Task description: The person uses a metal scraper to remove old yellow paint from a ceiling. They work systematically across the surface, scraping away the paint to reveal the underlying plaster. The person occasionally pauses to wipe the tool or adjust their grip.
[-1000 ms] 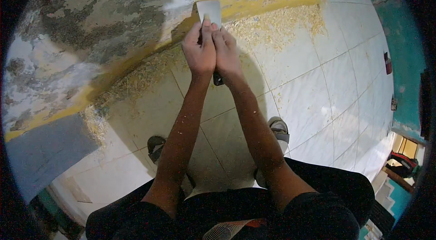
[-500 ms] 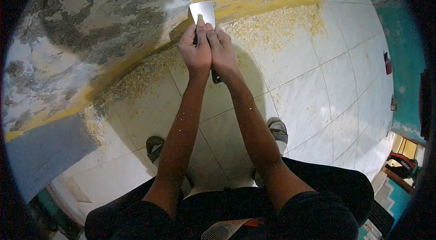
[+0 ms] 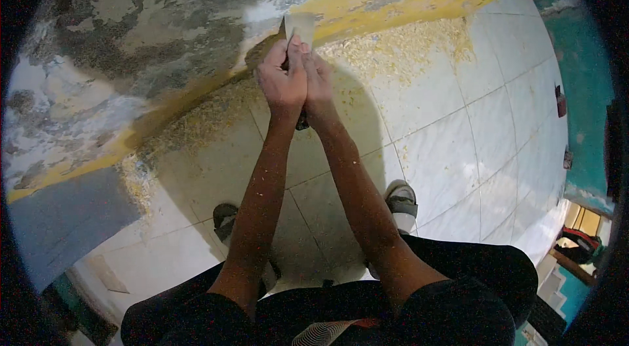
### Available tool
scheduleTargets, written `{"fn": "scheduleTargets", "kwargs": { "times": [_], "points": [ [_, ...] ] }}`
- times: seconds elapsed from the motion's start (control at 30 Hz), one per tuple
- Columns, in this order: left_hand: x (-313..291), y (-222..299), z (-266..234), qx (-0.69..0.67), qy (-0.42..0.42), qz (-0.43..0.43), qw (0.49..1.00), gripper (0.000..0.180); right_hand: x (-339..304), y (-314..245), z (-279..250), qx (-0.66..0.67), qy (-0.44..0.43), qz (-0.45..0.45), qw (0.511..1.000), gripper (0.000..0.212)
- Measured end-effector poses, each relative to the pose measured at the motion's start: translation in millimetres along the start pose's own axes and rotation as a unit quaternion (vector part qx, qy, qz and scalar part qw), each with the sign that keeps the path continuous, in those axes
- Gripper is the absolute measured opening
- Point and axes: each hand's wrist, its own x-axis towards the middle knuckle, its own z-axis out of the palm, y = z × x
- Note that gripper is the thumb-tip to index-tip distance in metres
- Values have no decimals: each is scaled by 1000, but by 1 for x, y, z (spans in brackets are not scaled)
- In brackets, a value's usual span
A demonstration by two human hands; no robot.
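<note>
Both my hands grip one scraper (image 3: pixel 299 22), a flat metal blade with a dark handle whose end shows below my wrists. My left hand (image 3: pixel 282 84) and my right hand (image 3: pixel 317 87) are pressed together around the handle, thumbs laid up along the blade. The blade's far edge lies at the lower part of a wall (image 3: pixel 196 31) with peeling yellow, white and grey paint, right by the yellow band (image 3: pixel 367 8). Whether the edge touches the wall is hard to tell.
Yellowish paint flakes (image 3: pixel 393 51) lie along the wall's foot on white floor tiles (image 3: pixel 445 143). A grey-blue panel (image 3: pixel 72 221) is at the left. My sandalled feet (image 3: pixel 401 198) stand apart below my arms. A teal wall (image 3: pixel 580 103) rises at the right.
The scraper and both hands have shifted slightly down in the view, and the blade, bright before, now looks dull. My grip is the same.
</note>
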Motion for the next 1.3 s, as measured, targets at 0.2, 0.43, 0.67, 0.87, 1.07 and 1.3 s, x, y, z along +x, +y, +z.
{"fn": "scheduleTargets", "kwargs": {
  "times": [0.2, 0.43, 0.67, 0.87, 1.07, 1.3],
  "points": [
    [9, -14, -15, 45, -54, 17, 997, 22, -11, 39, -4, -118, -101, -60, 986, 58],
    [15, -19, -26, 50, -92, 33, 994, 25, -15, 27, 30, -145, 25, -88, 985, 38],
    [64, 83, 0, 51, -50, 156, 985, 22, 58, -81, 34, -257, 5, -93, 962, 43],
    [35, 106, -2, 83, -99, 99, 987, 24, 34, -83, 5, -130, 6, -75, 989, 38],
    [-8, 11, 3, -66, -16, -55, 996, 29, 1, -52, -17, -23, -40, 198, 979, 41],
    [-11, 12, 1, -40, -41, -79, 995, 29, -5, -32, -13, 130, -22, 196, 972, 38]
  ]
}}
